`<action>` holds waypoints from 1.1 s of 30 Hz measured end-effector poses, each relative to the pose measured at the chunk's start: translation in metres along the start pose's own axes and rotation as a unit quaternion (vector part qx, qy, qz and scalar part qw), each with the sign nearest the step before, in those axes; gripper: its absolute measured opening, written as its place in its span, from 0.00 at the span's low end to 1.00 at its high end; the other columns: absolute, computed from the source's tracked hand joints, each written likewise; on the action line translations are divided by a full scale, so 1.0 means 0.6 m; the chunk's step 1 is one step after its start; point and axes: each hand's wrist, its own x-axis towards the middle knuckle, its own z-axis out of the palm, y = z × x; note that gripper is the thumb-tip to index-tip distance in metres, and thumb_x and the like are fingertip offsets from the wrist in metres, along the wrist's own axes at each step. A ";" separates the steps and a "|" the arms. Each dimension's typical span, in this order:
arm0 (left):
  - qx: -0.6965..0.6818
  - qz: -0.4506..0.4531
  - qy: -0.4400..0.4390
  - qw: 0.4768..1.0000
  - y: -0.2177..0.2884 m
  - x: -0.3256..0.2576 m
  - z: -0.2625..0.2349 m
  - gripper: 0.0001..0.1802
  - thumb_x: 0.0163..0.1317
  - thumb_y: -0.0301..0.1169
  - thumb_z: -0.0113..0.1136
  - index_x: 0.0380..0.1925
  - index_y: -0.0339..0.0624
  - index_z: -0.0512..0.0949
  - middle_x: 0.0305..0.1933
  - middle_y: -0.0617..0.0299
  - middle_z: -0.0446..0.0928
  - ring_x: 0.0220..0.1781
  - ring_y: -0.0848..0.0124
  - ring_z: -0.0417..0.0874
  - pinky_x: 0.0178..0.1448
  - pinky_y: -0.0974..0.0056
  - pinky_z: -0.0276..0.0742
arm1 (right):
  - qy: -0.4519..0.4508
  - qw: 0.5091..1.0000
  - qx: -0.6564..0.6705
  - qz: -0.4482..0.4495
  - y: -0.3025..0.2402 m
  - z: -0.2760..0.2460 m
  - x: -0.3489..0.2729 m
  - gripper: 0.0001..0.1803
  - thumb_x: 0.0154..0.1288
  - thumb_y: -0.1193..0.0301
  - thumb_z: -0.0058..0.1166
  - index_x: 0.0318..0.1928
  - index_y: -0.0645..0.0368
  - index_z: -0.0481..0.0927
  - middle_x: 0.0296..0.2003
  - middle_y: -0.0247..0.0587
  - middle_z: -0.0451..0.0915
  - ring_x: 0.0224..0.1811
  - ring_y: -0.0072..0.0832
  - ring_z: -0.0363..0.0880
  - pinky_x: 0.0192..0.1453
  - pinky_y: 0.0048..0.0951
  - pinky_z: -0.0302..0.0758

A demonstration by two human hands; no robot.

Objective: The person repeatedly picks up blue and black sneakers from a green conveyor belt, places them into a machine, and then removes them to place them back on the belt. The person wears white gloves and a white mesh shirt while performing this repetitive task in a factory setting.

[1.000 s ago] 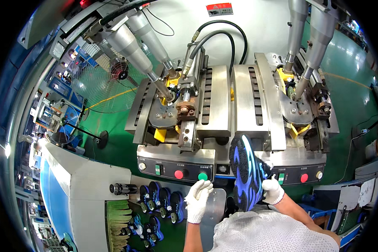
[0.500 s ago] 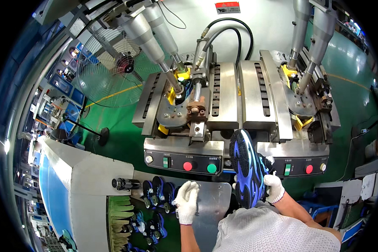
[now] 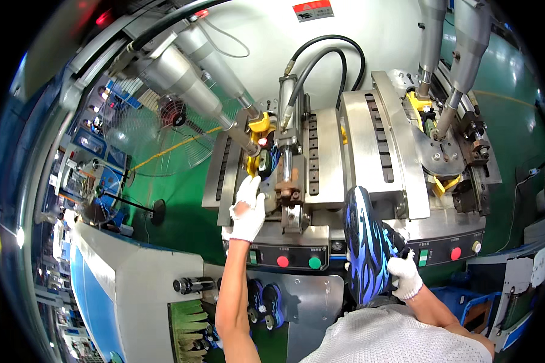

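My right hand [image 3: 404, 275], in a white knit glove, grips a blue-and-black sports shoe [image 3: 369, 251] from its right side. The shoe stands on end in front of the control panels, its sole facing left. My left hand [image 3: 247, 212], also gloved, reaches to the front of the left press station, fingers stretched out and nothing visible in them. Just beyond its fingertips, a dark shoe [image 3: 265, 162] sits partly hidden among yellow pads [image 3: 259, 124] under the slanted cylinders. In the right station [image 3: 436, 154], a metal plate and yellow pads show.
Red and green buttons [image 3: 283, 261] line the machine's front panels. More shoes [image 3: 266, 302] lie at lower left beside a metal plate [image 3: 315, 296] and a green-fringed conveyor opening [image 3: 188, 330]. A black cylindrical object [image 3: 194, 284] rests on the grey housing. A fan [image 3: 172, 112] stands behind.
My left hand has moved forward from above the metal plate to the left press station. The cylinders there have shifted slightly in view. My right hand keeps its hold on the shoe.
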 end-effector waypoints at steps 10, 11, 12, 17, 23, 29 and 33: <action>0.059 -0.195 -0.049 0.978 -0.127 0.198 0.249 0.46 0.65 0.46 0.67 0.74 0.34 0.57 0.62 0.33 0.77 0.60 0.38 0.81 0.61 0.43 0.77 | 0.052 0.995 -0.058 -0.067 0.037 -0.166 -0.034 0.37 0.61 0.59 0.65 0.69 0.58 0.71 0.54 0.41 0.81 0.52 0.33 0.82 0.57 0.44 0.81; 0.074 -0.212 -0.047 0.973 -0.166 0.199 0.264 0.46 0.63 0.46 0.68 0.74 0.34 0.58 0.63 0.34 0.76 0.61 0.39 0.81 0.63 0.43 0.77 | 0.049 0.997 -0.038 -0.053 0.044 -0.182 -0.034 0.39 0.62 0.51 0.64 0.68 0.58 0.71 0.54 0.42 0.80 0.52 0.35 0.81 0.57 0.47 0.81; 0.091 -0.232 -0.042 0.968 -0.199 0.207 0.270 0.46 0.62 0.46 0.69 0.73 0.34 0.60 0.65 0.34 0.75 0.62 0.41 0.81 0.64 0.43 0.77 | 0.067 0.996 -0.055 -0.033 0.037 -0.178 -0.028 0.35 0.65 0.49 0.58 0.65 0.57 0.72 0.50 0.41 0.80 0.48 0.35 0.81 0.54 0.45 0.81; 0.079 -0.233 -0.056 0.968 -0.143 0.276 0.198 0.33 0.59 0.46 0.71 0.57 0.38 0.71 0.56 0.39 0.81 0.59 0.42 0.83 0.61 0.43 0.78 | 0.173 0.972 -0.159 -0.029 -0.018 -0.064 -0.024 0.23 0.67 0.60 0.54 0.59 0.54 0.74 0.35 0.34 0.78 0.33 0.25 0.77 0.39 0.31 0.78; -0.032 -0.197 0.064 0.978 -0.036 0.135 -0.007 0.34 0.58 0.44 0.73 0.60 0.40 0.73 0.55 0.44 0.82 0.57 0.47 0.84 0.62 0.49 0.78 | 0.135 0.968 -0.173 -0.121 -0.022 0.071 0.011 0.33 0.61 0.79 0.65 0.68 0.56 0.74 0.46 0.34 0.82 0.38 0.19 0.80 0.42 0.27 0.81; -0.148 -0.277 0.106 0.944 0.059 -0.179 -0.146 0.33 0.55 0.32 0.77 0.60 0.37 0.74 0.50 0.50 0.83 0.50 0.59 0.86 0.59 0.56 0.80 | -0.038 0.958 -0.253 -0.132 0.000 0.303 0.220 0.21 0.65 0.73 0.67 0.58 0.60 0.80 0.43 0.36 0.86 0.40 0.27 0.87 0.45 0.32 0.86; -0.124 -0.381 0.062 0.914 0.106 -0.411 -0.170 0.31 0.53 0.35 0.78 0.55 0.39 0.76 0.47 0.50 0.82 0.47 0.53 0.85 0.55 0.53 0.80 | -0.008 0.915 -0.393 -0.093 0.039 0.445 0.500 0.16 0.65 0.70 0.66 0.51 0.60 0.82 0.40 0.41 0.86 0.37 0.31 0.87 0.43 0.37 0.86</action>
